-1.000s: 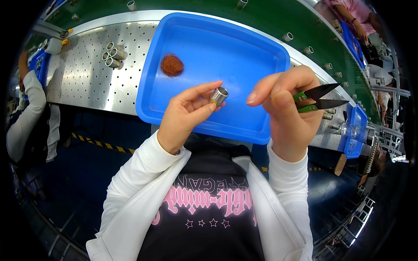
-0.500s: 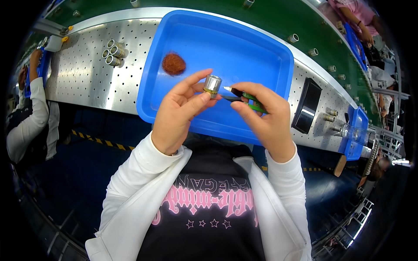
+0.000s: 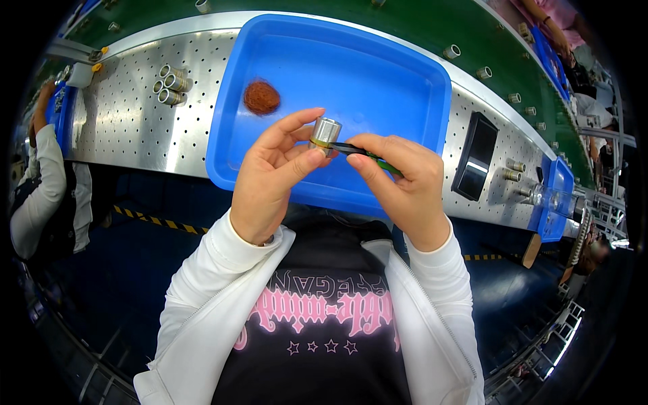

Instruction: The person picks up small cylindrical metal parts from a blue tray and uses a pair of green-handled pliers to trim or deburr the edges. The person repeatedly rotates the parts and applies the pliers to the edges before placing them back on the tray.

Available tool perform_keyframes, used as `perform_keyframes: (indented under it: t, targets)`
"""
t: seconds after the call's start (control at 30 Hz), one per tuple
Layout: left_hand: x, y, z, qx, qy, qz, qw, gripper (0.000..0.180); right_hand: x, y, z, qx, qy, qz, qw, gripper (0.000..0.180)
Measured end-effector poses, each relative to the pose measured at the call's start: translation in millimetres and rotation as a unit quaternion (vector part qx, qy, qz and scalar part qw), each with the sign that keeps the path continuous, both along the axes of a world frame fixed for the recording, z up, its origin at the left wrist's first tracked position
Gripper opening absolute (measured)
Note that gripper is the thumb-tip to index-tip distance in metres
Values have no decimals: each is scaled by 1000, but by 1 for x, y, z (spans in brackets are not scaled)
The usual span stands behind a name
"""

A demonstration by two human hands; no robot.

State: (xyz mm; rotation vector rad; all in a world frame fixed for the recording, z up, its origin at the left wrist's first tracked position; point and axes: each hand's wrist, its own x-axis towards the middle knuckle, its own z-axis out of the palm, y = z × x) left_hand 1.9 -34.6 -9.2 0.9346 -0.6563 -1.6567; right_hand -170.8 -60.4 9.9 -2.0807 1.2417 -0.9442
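Observation:
My left hand [image 3: 268, 172] pinches a short silver metal cylinder [image 3: 327, 129] with a yellowish band around its lower end. It is held up over the near part of a blue plastic tray [image 3: 398, 81]. In my right hand [image 3: 408, 179] is a slim black-and-green hand tool [image 3: 347, 148], its exact kind unclear. Its dark tip reaches the cylinder's side at the yellowish band, seemingly touching it. My fingers hide much of the tool's handle. A reddish-brown fibrous scouring pad [image 3: 261, 97] lies inside the tray at the left.
Several similar cylinders [image 3: 171, 96] stand grouped on the perforated metal bench [image 3: 128, 125] at left. A black flat device [image 3: 476, 156] and two cylinders [image 3: 514, 165] sit to the right. Beyond runs a green conveyor [image 3: 412, 30] carrying spaced cylinders. A co-worker's sleeve [image 3: 47, 165] shows at far left.
My right hand has moved left, bringing the tool's tip to the cylinder. The silver-tipped second prong seen before no longer shows. My left hand still holds the cylinder.

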Motion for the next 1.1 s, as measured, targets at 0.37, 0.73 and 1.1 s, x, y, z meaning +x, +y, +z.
perform_keyframes:
  t: [0.37,0.73,1.1]
  targets:
    - [-3,3,3,-4,-10,0,1000,46,-3,3,-3,-8,-18,-4,1000,13]
    - [-3,4,3,-8,-3,-4,1000,42,1,4,0,-8,-40,-3,999,13]
    - [-3,4,2,-11,0,-2,1000,43,0,4,1,-17,10,-4,1000,12]
